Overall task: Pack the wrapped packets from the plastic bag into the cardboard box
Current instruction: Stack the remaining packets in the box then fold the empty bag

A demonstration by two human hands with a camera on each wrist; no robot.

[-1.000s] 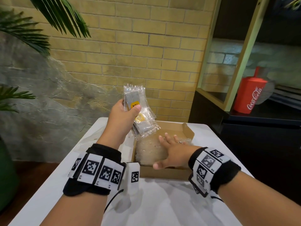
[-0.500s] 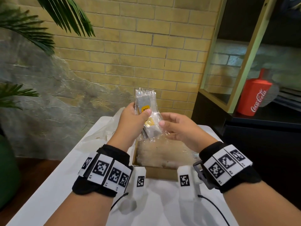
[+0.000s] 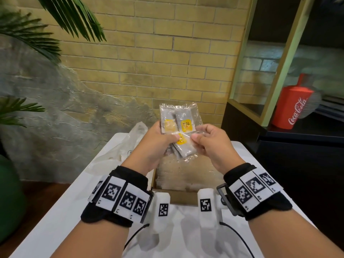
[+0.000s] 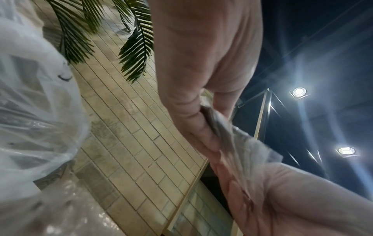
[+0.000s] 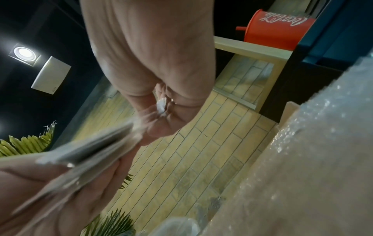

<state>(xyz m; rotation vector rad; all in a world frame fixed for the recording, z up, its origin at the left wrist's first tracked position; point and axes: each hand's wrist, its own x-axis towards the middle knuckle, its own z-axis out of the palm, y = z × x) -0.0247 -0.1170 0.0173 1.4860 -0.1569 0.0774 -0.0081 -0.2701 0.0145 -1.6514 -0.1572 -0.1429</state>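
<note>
Several clear-wrapped packets (image 3: 179, 127), grey with yellow labels, are fanned out in the air above the cardboard box (image 3: 184, 198). My left hand (image 3: 158, 140) grips the stack from the left, thumb on the front. From the right, my right hand (image 3: 206, 140) pinches the wrapper edge of one packet between thumb and fingers. In the left wrist view the packets (image 4: 228, 127) lie against curled fingers; in the right wrist view the packets (image 5: 96, 143) are blurred. A sheet of bubble wrap (image 3: 182, 174) lines the box. The plastic bag (image 3: 119, 151) lies crumpled on the table, left of the box.
The white table (image 3: 55, 211) ends just behind the box, near a brick wall. A dark cabinet with a red Coca-Cola container (image 3: 292, 107) stands at the right. Palm leaves (image 3: 37, 34) hang at the upper left.
My right hand rose from inside the box and took hold of the packets' right side. The stack is now fanned out and held by both hands above the box.
</note>
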